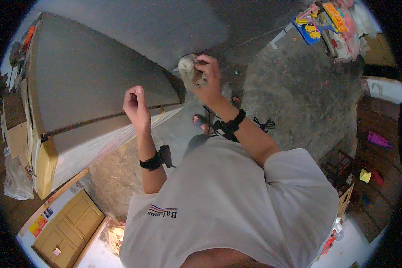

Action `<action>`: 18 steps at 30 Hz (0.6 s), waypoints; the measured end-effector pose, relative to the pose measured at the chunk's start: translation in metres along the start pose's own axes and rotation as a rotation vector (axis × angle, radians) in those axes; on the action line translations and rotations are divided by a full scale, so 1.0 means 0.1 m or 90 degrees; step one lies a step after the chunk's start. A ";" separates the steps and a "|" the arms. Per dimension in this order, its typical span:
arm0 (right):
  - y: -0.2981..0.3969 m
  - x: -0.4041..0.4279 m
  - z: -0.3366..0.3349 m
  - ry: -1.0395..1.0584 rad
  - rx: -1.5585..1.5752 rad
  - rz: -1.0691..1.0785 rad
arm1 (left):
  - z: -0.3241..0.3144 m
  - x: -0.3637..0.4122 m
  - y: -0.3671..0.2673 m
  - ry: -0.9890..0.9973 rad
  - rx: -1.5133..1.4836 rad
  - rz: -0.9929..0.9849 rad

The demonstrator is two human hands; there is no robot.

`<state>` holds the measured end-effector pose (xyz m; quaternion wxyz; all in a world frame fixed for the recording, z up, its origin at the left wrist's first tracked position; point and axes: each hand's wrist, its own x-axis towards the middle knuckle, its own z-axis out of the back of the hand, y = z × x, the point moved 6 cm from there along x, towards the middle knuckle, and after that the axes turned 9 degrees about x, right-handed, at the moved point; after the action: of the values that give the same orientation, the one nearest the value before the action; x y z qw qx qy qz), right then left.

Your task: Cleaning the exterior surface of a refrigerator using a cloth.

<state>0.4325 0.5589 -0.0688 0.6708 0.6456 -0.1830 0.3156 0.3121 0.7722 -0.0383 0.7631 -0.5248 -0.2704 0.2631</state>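
Observation:
My right hand (208,78) grips a rounded, mottled whitish-grey object (187,67) ahead of my body; its exact kind is unclear. The fingers curl over its right side and hide part of it. My left hand (135,104) is raised further left, fingers curled and thumb bent against them, with nothing visible inside. It appears over the near edge of a large dark-grey panel or tabletop (93,77). Black straps with small devices circle both wrists. A thin pale line, like a string, stretches toward the upper right beyond my right hand.
Around my feet lies a mottled concrete floor (298,90), with a black cable (265,124) on it. A blue plastic item (308,35) and bags are piled at upper right. Dark wooden boards (375,124) are at right, a wooden door (70,227) at lower left, a clear plastic bag (18,181) at left.

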 end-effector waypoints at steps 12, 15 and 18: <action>-0.07 -0.32 -0.41 0.123 0.024 -0.051 | 0.00 -0.11 0.07 0.030 -0.011 0.024; -0.12 -0.24 -0.13 0.077 0.020 -0.085 | -0.04 -0.08 0.17 0.039 -0.008 0.046; -0.26 -0.11 0.17 0.025 0.058 -0.111 | -0.15 -0.06 0.12 0.031 0.019 0.050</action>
<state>0.4440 0.5407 -0.0938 0.6691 0.6828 -0.0983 0.2765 0.3171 0.7622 -0.0547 0.7664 -0.5295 -0.2272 0.2840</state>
